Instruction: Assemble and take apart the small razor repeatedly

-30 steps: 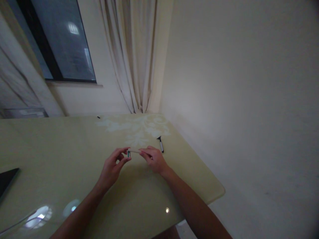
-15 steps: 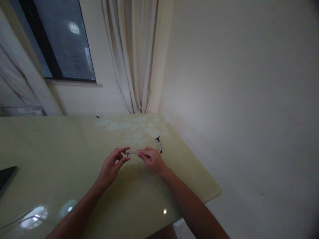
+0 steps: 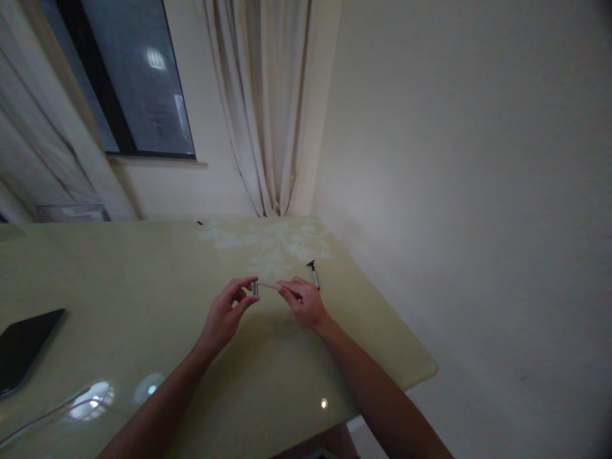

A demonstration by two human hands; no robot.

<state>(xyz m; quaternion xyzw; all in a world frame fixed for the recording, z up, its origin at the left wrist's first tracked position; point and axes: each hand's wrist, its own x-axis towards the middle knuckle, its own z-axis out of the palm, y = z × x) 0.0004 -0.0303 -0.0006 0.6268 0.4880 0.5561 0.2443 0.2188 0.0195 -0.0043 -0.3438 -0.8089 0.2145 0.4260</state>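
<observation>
Between the thumb and fingertips of my left hand (image 3: 228,312) is a small upright razor head (image 3: 255,289) with a green strip and a pale edge. My right hand (image 3: 305,303) pinches a thin pale stick (image 3: 269,285), which points left. The stick's tip meets the razor head, or comes very close to it; whether the two are joined I cannot tell. Just beyond my right hand, a black and grey razor (image 3: 313,274) lies on the glossy table (image 3: 143,274). Both hands are above the tabletop.
At the left lies a dark flat device (image 3: 29,347), with a pale cable (image 3: 45,415) nearer to me. A small black piece (image 3: 199,223) sits at the table's far edge. A wall (image 3: 454,191) borders the right side; curtains (image 3: 268,115) hang behind.
The razor head in my left hand has turned, so its green face shows more. The view has shifted left, bringing more of the dark device into sight.
</observation>
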